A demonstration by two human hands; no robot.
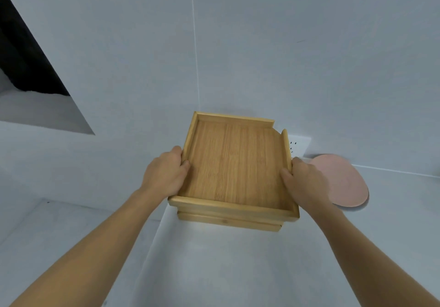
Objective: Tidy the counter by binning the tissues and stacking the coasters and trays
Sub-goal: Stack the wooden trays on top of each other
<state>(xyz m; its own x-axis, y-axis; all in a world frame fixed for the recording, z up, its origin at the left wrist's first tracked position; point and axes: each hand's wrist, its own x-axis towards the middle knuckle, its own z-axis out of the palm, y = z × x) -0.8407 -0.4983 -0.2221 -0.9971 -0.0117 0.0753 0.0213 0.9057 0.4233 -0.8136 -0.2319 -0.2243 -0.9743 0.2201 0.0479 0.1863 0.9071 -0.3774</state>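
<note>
A square bamboo tray (234, 161) is in the middle of the view, over a second bamboo tray (228, 222) whose front edge shows beneath it. My left hand (164, 173) grips the top tray's left rim, thumb inside. My right hand (302, 180) grips its right rim the same way. The top tray sits slightly askew on the lower one. A round pink coaster (342, 180) lies on the white counter just right of my right hand.
The white counter (214, 271) runs to a tiled wall (262, 56) right behind the trays. A white wall socket (298, 146) sits behind the tray's right corner. A dark recess (26, 64) opens at the far left.
</note>
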